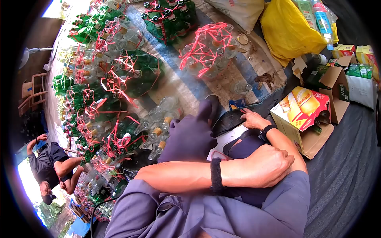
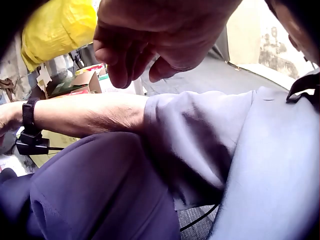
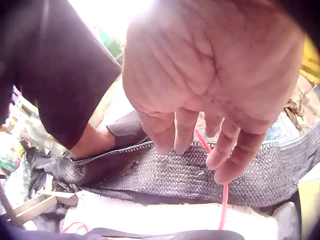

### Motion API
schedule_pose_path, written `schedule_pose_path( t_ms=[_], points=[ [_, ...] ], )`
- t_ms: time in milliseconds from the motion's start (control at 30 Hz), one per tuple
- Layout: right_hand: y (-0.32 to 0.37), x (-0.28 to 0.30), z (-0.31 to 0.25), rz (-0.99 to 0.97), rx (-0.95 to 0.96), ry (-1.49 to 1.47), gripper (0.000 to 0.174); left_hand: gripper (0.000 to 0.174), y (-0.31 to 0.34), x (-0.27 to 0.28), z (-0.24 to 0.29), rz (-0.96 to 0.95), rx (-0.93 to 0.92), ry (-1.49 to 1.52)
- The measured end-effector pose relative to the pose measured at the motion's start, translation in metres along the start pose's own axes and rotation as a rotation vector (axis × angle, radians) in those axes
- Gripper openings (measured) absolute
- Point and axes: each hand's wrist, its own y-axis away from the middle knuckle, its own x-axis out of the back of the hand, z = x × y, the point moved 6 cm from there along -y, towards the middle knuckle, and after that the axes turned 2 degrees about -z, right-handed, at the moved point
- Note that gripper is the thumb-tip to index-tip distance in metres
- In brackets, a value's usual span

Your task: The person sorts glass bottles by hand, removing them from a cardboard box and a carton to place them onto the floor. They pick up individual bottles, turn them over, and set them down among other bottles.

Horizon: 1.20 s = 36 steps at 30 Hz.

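In the head view my left hand (image 1: pixel 272 166) lies across my right upper arm, its fingers loosely curled and holding nothing. Those fingers hang bent above my right forearm in the left wrist view. My right hand (image 1: pixel 254 119) is low between my knees, palm visible in the right wrist view, where two fingertips pinch a thin pink strip (image 3: pixel 224 207). One short end of the strip sticks up between the fingers and the rest hangs down over a white surface (image 3: pixel 175 215).
Tied bundles of green and clear bottles (image 1: pixel 139 71) cover the left and upper area. Loose clear bottles (image 1: pixel 158 146) lie beside my leg. A beer carton (image 1: pixel 303 119), a yellow sack (image 1: pixel 291 31) and more boxes are at the right. Another person (image 1: pixel 55 160) sits far left.
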Motion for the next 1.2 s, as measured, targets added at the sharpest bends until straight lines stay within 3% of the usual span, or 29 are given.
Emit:
schedule_pose_path(
  t_ms=[300, 433, 633, 667, 733, 800, 900, 1000, 1133, 1200],
  points=[
    [-0.017, 0.002, 0.004, -0.046, -0.079, 0.017, 0.062, 0.021, 0.004, 0.002, -0.002, 0.002, 0.008, 0.035],
    [-0.022, 0.0, 0.002, -0.053, -0.016, 0.011, 0.064, 0.021, 0.004, 0.004, -0.002, -0.013, 0.022, 0.023],
    [-0.014, 0.013, -0.01, -0.032, -0.064, -0.01, 0.046, 0.021, 0.005, 0.004, -0.003, -0.012, 0.017, 0.063],
    [-0.015, 0.017, -0.011, -0.005, -0.03, -0.038, 0.036, 0.021, 0.006, 0.003, -0.002, -0.015, 0.003, 0.068],
    [-0.013, 0.023, -0.006, 0.083, 0.086, -0.075, 0.032, 0.02, 0.005, 0.006, 0.0, 0.04, -0.016, 0.092],
    [-0.01, 0.029, 0.001, -0.061, -0.014, 0.026, 0.04, 0.02, 0.005, 0.006, 0.003, 0.04, -0.047, 0.096],
    [0.027, 0.049, 0.001, -0.113, -0.236, 0.004, 0.033, 0.019, 0.004, 0.011, 0.008, 0.011, -0.017, 0.051],
    [0.051, 0.042, 0.023, -0.144, -0.253, -0.242, 0.022, 0.02, 0.003, 0.007, 0.012, -0.008, -0.039, 0.026],
    [0.071, 0.023, 0.038, -0.235, -0.334, -0.19, 0.022, 0.021, 0.003, 0.002, 0.015, -0.018, -0.023, 0.001],
    [0.086, 0.013, 0.042, -0.15, -0.315, -0.235, 0.034, 0.021, 0.003, -0.004, 0.015, -0.075, 0.008, -0.038]
  ],
)
